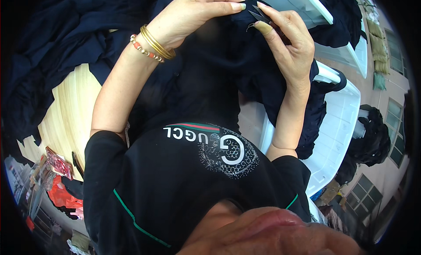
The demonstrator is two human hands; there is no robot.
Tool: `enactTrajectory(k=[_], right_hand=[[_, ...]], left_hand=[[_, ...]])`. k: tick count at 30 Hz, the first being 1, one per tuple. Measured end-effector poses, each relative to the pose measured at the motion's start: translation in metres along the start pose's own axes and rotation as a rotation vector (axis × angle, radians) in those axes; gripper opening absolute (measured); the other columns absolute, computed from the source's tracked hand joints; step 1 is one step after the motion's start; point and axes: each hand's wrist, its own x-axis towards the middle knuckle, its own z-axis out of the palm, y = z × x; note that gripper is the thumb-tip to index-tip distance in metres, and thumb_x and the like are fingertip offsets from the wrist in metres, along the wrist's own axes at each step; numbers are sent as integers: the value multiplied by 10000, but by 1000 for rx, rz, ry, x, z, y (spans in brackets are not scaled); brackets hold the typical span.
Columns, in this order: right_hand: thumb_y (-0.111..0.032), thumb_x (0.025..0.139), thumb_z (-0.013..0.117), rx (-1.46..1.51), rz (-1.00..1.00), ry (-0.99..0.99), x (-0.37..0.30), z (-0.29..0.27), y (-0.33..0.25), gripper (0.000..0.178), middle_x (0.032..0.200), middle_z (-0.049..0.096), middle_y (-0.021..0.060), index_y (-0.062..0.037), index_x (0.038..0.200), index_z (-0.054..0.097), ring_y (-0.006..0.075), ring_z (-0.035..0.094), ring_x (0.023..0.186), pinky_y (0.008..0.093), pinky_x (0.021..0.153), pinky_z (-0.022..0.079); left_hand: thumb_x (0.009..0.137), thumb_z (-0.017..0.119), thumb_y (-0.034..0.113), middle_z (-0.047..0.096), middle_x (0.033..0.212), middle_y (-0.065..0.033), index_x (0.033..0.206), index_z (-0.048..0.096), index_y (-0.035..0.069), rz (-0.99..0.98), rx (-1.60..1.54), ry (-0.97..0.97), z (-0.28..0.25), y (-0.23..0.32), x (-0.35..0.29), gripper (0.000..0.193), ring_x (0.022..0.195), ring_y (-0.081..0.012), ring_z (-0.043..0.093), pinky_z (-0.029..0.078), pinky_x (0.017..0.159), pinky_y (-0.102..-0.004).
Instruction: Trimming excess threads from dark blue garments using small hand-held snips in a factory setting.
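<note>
Left hand (188, 16) pinches the dark navy garment (219, 75) taut at its fingertips. Right hand (287, 40) grips small thread snips (259, 14), blades just beside that pinch, placed to reach the held fabric.

The person wears a black short-sleeved T-shirt (175, 184) that fills the lower middle of the frame. A thin green line of piping runs along each shoulder seam, one at the lower left and a shorter one at the lower right. On the chest, near the centre of the frame, sits a round emblem of small silver studs with large white lettering, and above it a narrow band of green and red stripes. Both forearms are bare below the sleeves. The left wrist, in the upper middle left, carries two plain gold bangles (158, 41) and beside them a bracelet of orange and pale beads (144, 49).
</note>
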Motion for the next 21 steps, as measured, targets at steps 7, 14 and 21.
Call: enactTrajectory(k=[7, 14, 21], right_hand=[[-28, 875, 773, 32, 7, 68, 9, -2, -5, 301, 825, 622, 35, -86, 1170, 779, 100, 575, 704, 244, 631, 447], [-17, 995, 666, 15, 181, 242, -12, -27, 0, 250, 985, 659, 26, 13, 1236, 728, 58, 526, 793, 195, 684, 400], [-48, 1030, 615, 121, 253, 509, -27, -54, 14, 291, 1262, 707, 143, 38, 1303, 672, 197, 661, 1178, 285, 999, 515]], left_hand=[[972, 701, 233, 722, 1144, -59, 1212, 687, 19, -4, 264, -12, 5, 12, -9, 322, 1081, -154, 649, 471, 986, -292], [827, 735, 192, 628, 960, -110, 1034, 669, 92, 259, 1666, -13, 1, -60, -30, 239, 917, -310, 683, 573, 713, -428], [914, 541, 68, 727, 1037, -95, 1148, 685, -11, 13, 781, 178, -7, 79, -50, 286, 726, -198, 737, 580, 656, -274]])
